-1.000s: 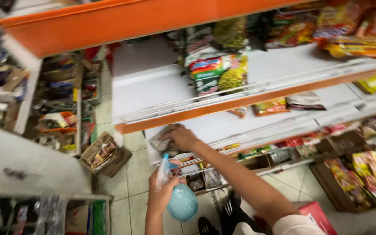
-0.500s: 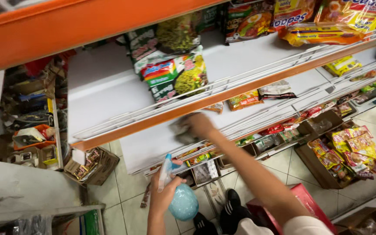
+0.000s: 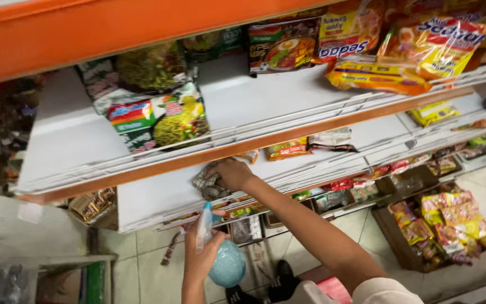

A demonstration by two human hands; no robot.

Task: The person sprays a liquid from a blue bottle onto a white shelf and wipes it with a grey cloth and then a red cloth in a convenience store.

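shop: shelves (image 3: 288, 98) of noodle packets (image 3: 423, 42)

White shelf (image 3: 74, 141) w/ noodle packs (image 3: 158, 118); lower shelf (image 3: 153, 197): rag (image 3: 206, 184).

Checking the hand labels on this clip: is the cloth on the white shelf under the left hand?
No, the right hand presses the cloth on the white shelf, while the left hand holds a blue spray bottle.

Bright, even overhead light, soft shadows under shelves, slight motion blur, edges bowed and smeared
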